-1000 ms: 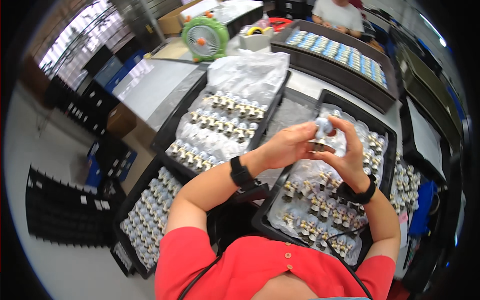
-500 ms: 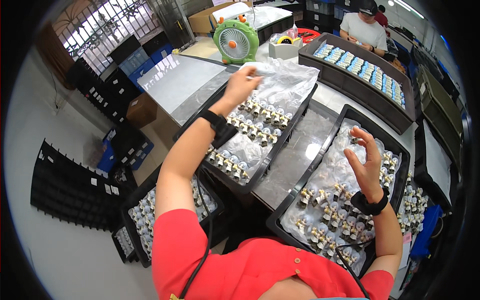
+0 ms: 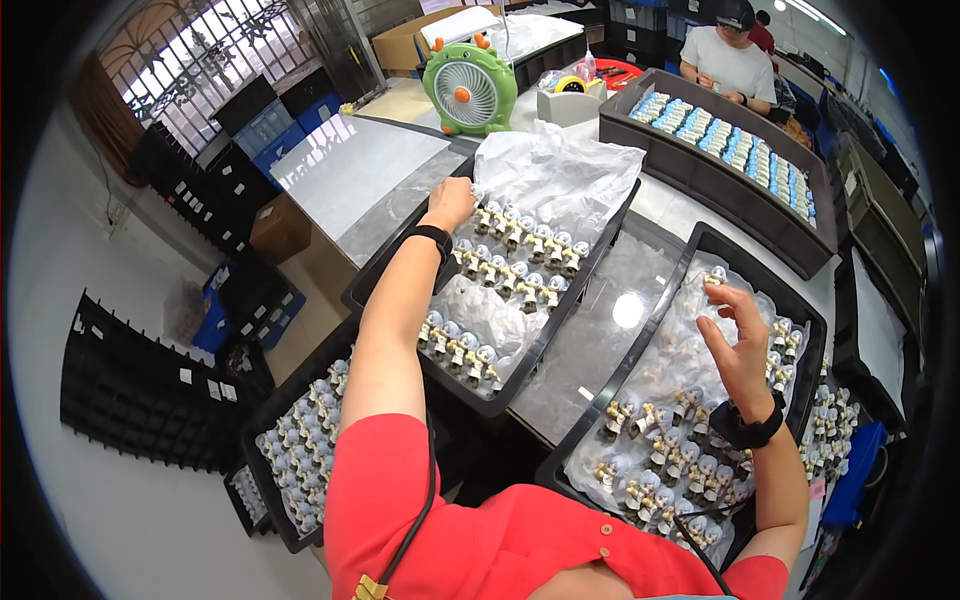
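Note:
My left hand [image 3: 452,204] is closed at the left rim of the left black tray [image 3: 487,402], beside the end of a row of small figurines [image 3: 513,228] with pale blue hair. Its fingertips are partly hidden, and I cannot make out what they hold. A crumpled translucent plastic sheet [image 3: 560,170] covers the tray's far end. Over the right black tray [image 3: 610,395] hovers my right hand [image 3: 738,345], open, thumb and fingers curved apart. One figurine [image 3: 715,274] lies just beyond its fingertips; several more rest on plastic nearer to me.
A green fan [image 3: 468,90] stands behind the left tray. At the far right is a brown crate [image 3: 720,180] of blue-and-white pieces, with a person [image 3: 728,60] working behind it. Another figurine tray [image 3: 300,450] sits low on my left.
My left hand has come down and left, from above the plastic sheet to the left tray's rim, and its fingers have closed. My right hand stays over the right tray, still open.

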Demonstrator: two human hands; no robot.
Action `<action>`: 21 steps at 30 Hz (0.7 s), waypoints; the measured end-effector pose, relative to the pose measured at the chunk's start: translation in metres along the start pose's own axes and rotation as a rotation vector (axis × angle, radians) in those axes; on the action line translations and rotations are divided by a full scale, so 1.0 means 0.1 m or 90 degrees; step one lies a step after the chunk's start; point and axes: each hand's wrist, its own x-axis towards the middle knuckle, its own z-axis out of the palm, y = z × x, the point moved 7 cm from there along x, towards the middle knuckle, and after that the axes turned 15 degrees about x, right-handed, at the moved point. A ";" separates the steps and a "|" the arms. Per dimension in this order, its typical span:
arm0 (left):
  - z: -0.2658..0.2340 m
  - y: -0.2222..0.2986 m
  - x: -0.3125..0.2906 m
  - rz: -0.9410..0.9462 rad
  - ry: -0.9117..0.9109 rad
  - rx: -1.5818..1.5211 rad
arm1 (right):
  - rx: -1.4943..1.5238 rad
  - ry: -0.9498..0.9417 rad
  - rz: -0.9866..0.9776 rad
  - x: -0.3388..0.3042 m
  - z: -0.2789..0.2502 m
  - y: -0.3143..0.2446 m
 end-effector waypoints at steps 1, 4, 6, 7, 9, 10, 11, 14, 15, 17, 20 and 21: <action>0.00 0.01 -0.02 0.003 -0.004 0.015 | -0.001 -0.005 0.002 0.00 0.00 0.01; 0.07 0.03 -0.05 0.017 -0.001 0.081 | -0.004 -0.015 -0.004 0.00 0.02 0.00; 0.12 0.02 -0.06 0.024 0.006 0.098 | -0.002 -0.016 -0.007 0.01 0.02 0.00; 0.13 0.00 -0.07 0.021 0.017 0.098 | 0.002 -0.016 -0.007 0.02 0.03 0.00; 0.13 -0.01 -0.09 0.016 0.040 0.099 | 0.008 -0.014 -0.004 0.02 0.03 0.00; 0.13 -0.01 -0.10 0.017 0.041 0.110 | 0.011 -0.013 -0.002 0.01 0.02 0.01; 0.12 0.00 -0.11 0.019 0.041 0.121 | 0.013 -0.013 0.000 0.01 0.02 0.01; 0.12 -0.02 -0.13 0.016 0.040 0.139 | 0.018 -0.019 0.006 0.02 0.03 -0.01; 0.12 -0.03 -0.13 0.014 0.039 0.141 | 0.020 -0.025 0.006 0.02 0.04 -0.01; 0.11 -0.04 -0.15 0.025 0.025 0.131 | 0.022 -0.036 0.007 0.03 0.05 0.00; -0.05 0.03 -0.19 0.027 -0.045 0.121 | 0.021 -0.028 0.005 0.02 0.04 0.00; -0.08 0.03 -0.21 0.022 -0.077 0.118 | 0.023 -0.030 0.006 0.02 0.04 0.01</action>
